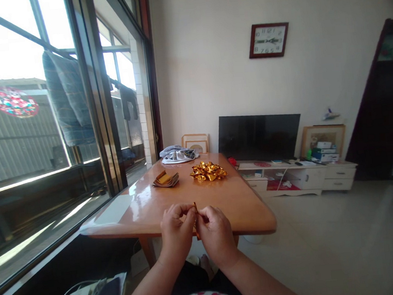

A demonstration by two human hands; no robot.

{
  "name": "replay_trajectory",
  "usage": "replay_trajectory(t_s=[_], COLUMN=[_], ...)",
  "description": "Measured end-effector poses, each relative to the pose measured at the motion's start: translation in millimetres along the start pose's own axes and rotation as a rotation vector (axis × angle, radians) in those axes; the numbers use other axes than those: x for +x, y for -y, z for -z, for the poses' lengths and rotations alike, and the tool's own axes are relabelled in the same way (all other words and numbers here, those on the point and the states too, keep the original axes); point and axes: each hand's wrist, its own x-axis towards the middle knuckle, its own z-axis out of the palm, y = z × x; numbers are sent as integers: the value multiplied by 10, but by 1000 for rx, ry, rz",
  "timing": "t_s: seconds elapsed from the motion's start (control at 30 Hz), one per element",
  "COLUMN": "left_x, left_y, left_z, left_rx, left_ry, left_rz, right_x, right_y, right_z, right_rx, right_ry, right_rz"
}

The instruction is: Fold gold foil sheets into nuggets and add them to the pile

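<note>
**Gold paper pinched in both your hands**

Sunlight comes through the big window (pixel 35 135) onto a shiny wooden table (pixel 187 199) in a room with white walls. You sit at the near edge of that table. Your left hand (pixel 177 233) and your right hand (pixel 216 233) are close together, just above the near edge. The fingers of both hands are curled in, and both pinch a small piece of gold paper (pixel 195 209) between them. It sticks up a little between your thumbs. Part of it is hidden by your fingers.

Farther back on the table sits a heap of folded gold pieces (pixel 208 171). Just to the left of the heap lies a small stack of gold sheets (pixel 165 179). At the far end of the table is a bundle of cloth (pixel 179 154).

Behind the table, a dark TV (pixel 258 137) stands on a low white cabinet (pixel 296 177). A clock (pixel 268 40) hangs on the wall above it.
</note>
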Motion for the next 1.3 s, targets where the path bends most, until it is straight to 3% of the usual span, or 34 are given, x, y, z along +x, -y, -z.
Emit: replay_trajectory(t_s=[0.13, 0.23, 0.37, 0.57, 0.83, 1.07, 1.3], left_x=[11, 19, 35, 85, 30, 41, 34], left_y=[-101, -152, -126, -39, -119, -159, -71], left_z=[20, 43, 54, 46, 72, 95, 119], left_rx=[-411, -505, -462, -215, -410, -402, -161], left_ry=[145, 198, 230, 201, 288, 322, 188], left_rz=[254, 322, 277, 124, 279, 326, 138], right_x=[-8, -19, -26, -27, -43, -59, -27], right_y=[-22, -36, -42, -50, -92, -126, -177], right_z=[-7, -21, -37, -24, 8, -2, 29], right_rx=[-11, -11, 8, 53, 258, 315, 761], right_ry=[5, 8, 6, 27, 80, 95, 245], right_rz=[29, 40, 39, 30, -123, -110, -349])
